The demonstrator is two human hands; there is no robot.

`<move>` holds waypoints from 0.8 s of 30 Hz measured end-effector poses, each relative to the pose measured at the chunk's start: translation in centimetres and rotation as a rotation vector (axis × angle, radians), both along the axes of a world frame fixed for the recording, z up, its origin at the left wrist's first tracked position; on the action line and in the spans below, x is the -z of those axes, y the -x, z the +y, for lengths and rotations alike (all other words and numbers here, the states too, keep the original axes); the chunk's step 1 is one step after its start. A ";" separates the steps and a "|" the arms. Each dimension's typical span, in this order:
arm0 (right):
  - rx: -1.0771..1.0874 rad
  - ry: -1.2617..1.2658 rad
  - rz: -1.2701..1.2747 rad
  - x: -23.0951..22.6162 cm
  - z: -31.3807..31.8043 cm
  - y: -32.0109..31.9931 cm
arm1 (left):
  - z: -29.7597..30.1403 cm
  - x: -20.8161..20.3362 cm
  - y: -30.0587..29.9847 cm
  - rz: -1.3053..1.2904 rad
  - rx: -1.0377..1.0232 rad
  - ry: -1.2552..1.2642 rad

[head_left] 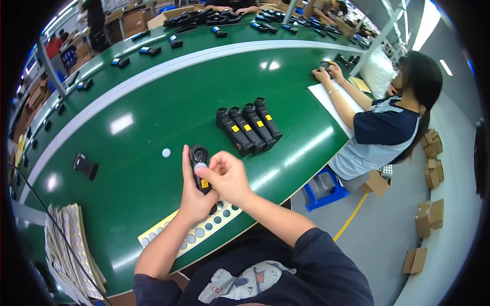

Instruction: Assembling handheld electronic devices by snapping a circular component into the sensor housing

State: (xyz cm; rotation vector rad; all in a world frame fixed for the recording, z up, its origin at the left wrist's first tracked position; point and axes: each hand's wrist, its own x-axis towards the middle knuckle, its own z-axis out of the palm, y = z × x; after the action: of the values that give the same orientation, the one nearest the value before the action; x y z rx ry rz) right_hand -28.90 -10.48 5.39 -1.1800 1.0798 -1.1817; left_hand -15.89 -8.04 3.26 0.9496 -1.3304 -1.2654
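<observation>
My left hand point(193, 200) is wrapped round a black handheld device point(199, 153), which has a round, vented head and a yellow label on its body. Just below that head, the thumb and fingers of my right hand point(230, 178) pinch a round grey sticker point(200, 166) against the device. Whether the sticker is stuck down I cannot tell. Under my wrists lies a sheet of round grey stickers point(199, 233), partly hidden by my left hand and forearm. Several similar black devices point(248, 127) with yellow labels lie side by side ahead of my hands.
A loose pale disc point(166, 152) and a black part point(85, 167) lie on the green table point(153, 112). Stacked sticker sheets point(76, 250) stand at the left. Beyond a curved rail, a belt carries devices. A co-worker point(393, 117) handles a part at the right.
</observation>
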 end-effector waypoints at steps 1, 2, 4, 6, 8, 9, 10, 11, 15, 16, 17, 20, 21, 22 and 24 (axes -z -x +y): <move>0.000 0.033 -0.071 -0.1 0.5 -0.2 | -0.1 -0.1 0.1 -0.013 0.006 0.039; -0.004 0.061 -0.144 -0.1 0.7 -0.3 | 0.0 -0.3 0.4 -0.036 0.006 0.061; 0.010 0.046 -0.190 -0.9 0.6 -0.5 | -0.3 -0.3 0.5 0.030 0.011 0.075; 0.027 0.070 -0.133 -0.9 0.3 -0.5 | -0.4 0.3 0.6 0.030 -0.002 0.082; 0.027 0.039 -0.147 -1.0 0.3 -0.9 | -0.6 0.3 0.3 0.027 -0.016 0.086; 0.028 0.009 -0.154 -1.1 0.3 -1.0 | -0.5 -0.2 0.3 0.023 -0.034 0.064; 0.034 0.007 -0.156 -1.2 0.3 -1.0 | -0.5 -0.5 0.4 0.017 -0.050 0.042; 0.008 -0.021 -0.141 -1.3 0.3 -1.0 | -0.6 0.1 0.5 -0.017 -0.079 0.084; -0.029 -0.113 -0.115 -0.8 -0.6 -1.0 | -0.5 -0.6 0.5 0.054 -0.110 0.037; -0.052 -0.138 -0.106 -0.7 -0.7 -0.9 | -0.6 -1.0 0.4 0.049 -0.087 0.035; -0.028 -0.138 -0.113 -0.5 -0.7 -1.0 | -0.8 -1.4 0.3 0.041 -0.063 -0.045; 0.073 0.030 0.069 -0.8 -0.7 -1.0 | -1.0 -1.1 0.2 -0.007 -0.065 0.007; 0.080 0.067 0.101 -1.1 -0.6 -1.0 | -1.2 -0.4 -0.2 -0.013 -0.075 0.057; 0.068 0.127 0.142 -0.9 -0.5 -0.8 | -1.4 -0.2 -0.1 -0.017 -0.090 0.110; 0.030 0.140 0.099 -0.4 -1.0 -0.7 | -0.8 -1.4 0.1 0.002 -0.100 -0.047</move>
State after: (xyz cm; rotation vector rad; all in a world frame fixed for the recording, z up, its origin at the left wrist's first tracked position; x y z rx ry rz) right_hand -28.18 -11.48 5.77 -1.3465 1.1068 -1.2492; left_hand -15.97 -8.80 4.63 1.0347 -1.2409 -1.2257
